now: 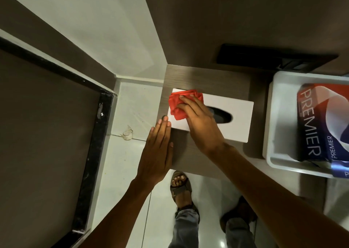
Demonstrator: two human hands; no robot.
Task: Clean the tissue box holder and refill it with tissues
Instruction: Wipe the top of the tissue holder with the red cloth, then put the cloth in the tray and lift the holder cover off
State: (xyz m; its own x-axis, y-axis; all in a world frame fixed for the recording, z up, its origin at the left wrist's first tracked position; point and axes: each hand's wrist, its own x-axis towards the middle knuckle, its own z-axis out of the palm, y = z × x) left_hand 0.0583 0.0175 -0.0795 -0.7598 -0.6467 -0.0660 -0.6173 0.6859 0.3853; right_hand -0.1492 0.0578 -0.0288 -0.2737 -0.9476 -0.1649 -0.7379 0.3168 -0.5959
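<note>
right hand (200,123): we press a bunched red cloth (181,104) down under our fingers, closed on it, so the wipe bears on the lid
cloth: it sits on the end of the white tissue box holder (236,119) that lies left of our palm, just beside the dark oval slot (223,116)
left hand (158,149): flat and open, gripping nothing, fingertips touching the holder's near left corner; we judge it braces the box against sliding
holder: it rests on the wooden shelf (188,153), below both hands
refill: the premier tissue packs (311,125) wait in a white bin (270,115) well to the right of our wiping hand, within reach for later
stage: cleaning, refill not yet begun
</note>
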